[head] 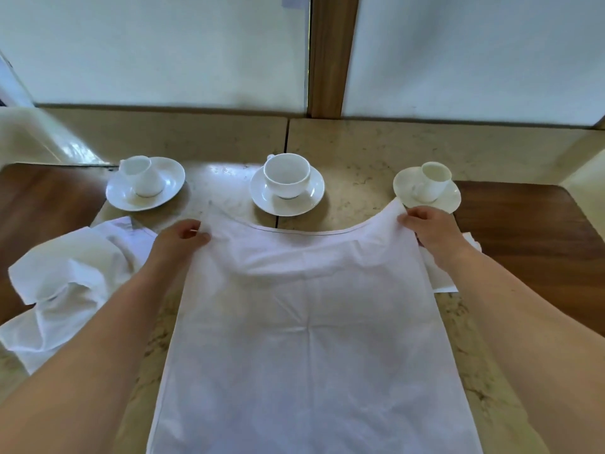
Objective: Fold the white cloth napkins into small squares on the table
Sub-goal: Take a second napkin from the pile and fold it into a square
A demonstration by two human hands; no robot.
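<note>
Just past the hands [183,235] three cups on saucers [287,186] are lined up. Bare desk [357,165] is left between them. A crumpled cloth pile [65,276] is heaped left.

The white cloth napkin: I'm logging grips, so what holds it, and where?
The spread white cloth napkin is pinched at its two far corners, one by the left hand, one by the right hand.

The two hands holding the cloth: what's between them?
In the head view, only the napkin's sagging far edge spans from left hand to right hand; the middle cup sits beyond it.
</note>
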